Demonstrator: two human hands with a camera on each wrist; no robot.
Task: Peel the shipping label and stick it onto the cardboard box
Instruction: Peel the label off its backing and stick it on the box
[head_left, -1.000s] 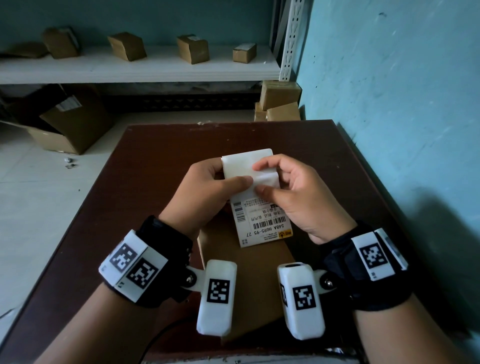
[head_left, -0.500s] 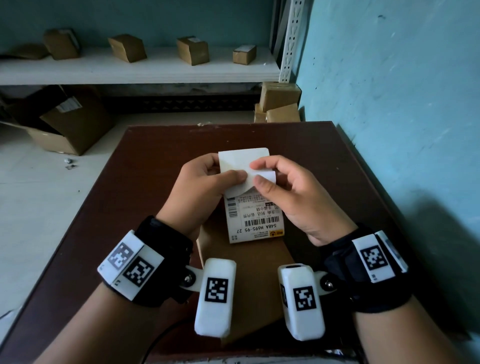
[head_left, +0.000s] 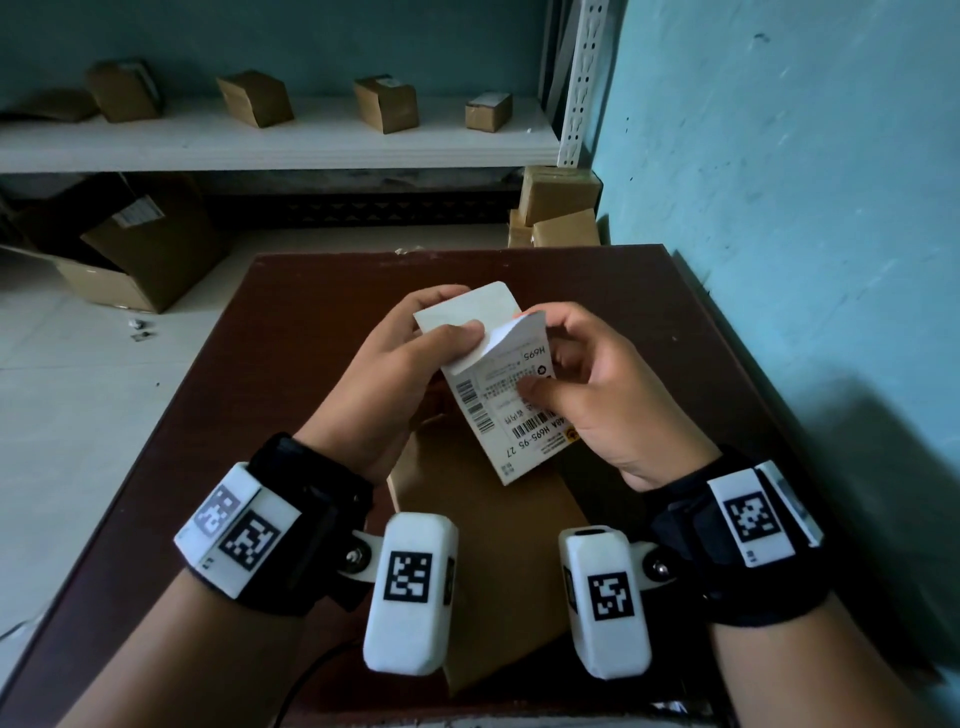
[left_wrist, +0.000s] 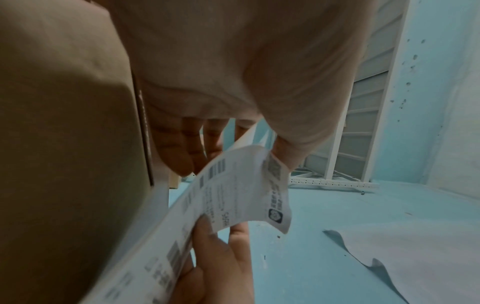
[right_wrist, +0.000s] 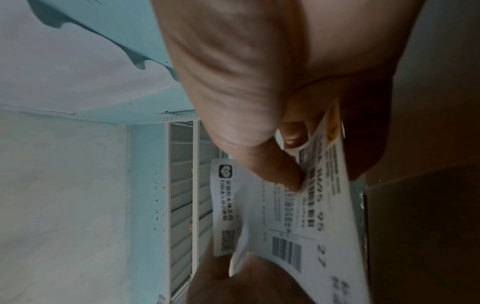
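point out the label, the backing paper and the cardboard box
label (head_left: 506, 410), head view, printed face beside the barcodes
backing paper (head_left: 467, 309), head view, blank upper part held by the left hand
box (head_left: 498, 545), head view, bare brown top between the wrist cameras

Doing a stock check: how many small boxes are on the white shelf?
4, in a row on the shelf: far left, left of centre, centre, right. More may sit beyond the left edge.

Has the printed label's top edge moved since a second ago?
Yes. The right hand has pulled the label away from the backing held by the left hand, rightward toward the table's wall side.
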